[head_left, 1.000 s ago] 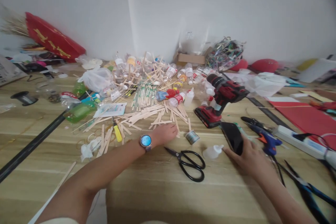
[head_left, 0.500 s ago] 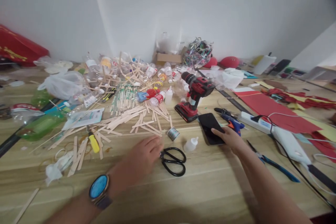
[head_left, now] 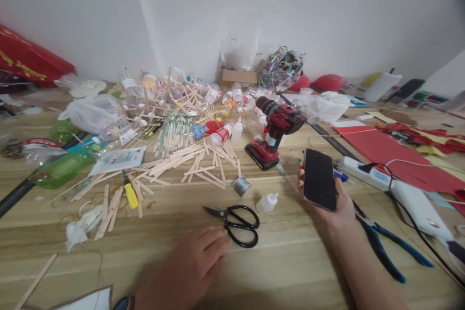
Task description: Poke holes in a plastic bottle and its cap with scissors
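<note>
Phone (head_left: pixel 319 179): glossy dark slab, screen black, resting in the upturned right hand (head_left: pixel 332 201).
Right grip: closed round the phone's edges.
Left hand (head_left: pixel 192 256): back up, fingers together just beside the scissors (head_left: pixel 240 225); palm hidden, so cannot tell whether it pinches anything.
Writing: gold marks on a red packet (head_left: pixel 29 58), blurred; print on the red bottle label (head_left: pixel 224 132), too small to read.
Table (head_left: pixel 283 266): pale wood grain, cluttered.
Wall (head_left: pixel 199 9): plain, whitish.
Materials: flat wooden sticks (head_left: pixel 174 162) in a loose heap; red-and-black drill (head_left: pixel 279 118) standing upright; looped black scissor handles.
</note>
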Available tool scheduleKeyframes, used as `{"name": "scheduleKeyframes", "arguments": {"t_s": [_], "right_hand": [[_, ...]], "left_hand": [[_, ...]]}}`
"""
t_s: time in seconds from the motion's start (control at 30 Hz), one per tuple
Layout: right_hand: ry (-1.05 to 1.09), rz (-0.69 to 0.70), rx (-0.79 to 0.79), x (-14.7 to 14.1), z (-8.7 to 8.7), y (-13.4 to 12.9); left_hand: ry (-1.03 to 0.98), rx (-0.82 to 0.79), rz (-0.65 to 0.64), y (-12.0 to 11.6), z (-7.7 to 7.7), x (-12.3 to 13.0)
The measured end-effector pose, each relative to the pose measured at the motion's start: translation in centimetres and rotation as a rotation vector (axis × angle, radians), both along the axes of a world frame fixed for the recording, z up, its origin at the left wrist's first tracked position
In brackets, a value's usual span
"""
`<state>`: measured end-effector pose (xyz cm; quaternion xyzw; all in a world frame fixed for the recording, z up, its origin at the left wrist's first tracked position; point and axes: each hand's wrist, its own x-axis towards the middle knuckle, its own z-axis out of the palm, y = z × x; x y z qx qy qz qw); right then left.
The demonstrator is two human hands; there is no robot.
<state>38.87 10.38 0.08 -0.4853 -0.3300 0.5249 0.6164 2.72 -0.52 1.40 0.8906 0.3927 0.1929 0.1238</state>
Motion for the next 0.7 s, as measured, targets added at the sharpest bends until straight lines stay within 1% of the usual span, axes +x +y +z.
{"name": "scheduleKeyframes", "arguments": {"t_s": [0.1,0.2,0.47,0.53,0.7], "right_hand": [[-0.009,0.044,-0.001,0.0,-0.4,0.1],[-0.059,0.052,0.009,0.3,-0.7,0.1],[-0.037,0.068,-0.041,0.5,-1.5,0.2],[-0.007,0.06,-0.065,0.3,-1.6,0.3],[0.006,0.072,-0.116,-0.2,-1.4,0.5]], "left_hand": [[0.029,0.016,-0.018,-0.3,-0.7,-0.1],[0.057,0.025,-0.022,-0.5,-1.2,-0.2],[0.017,0.01,-0.042,-0.5,-0.8,1.1],[0.052,0.053,-0.054,-0.2,-1.1,1.7],[0.207,0.265,-0.145,1.1,-2.6,3.2]]}}
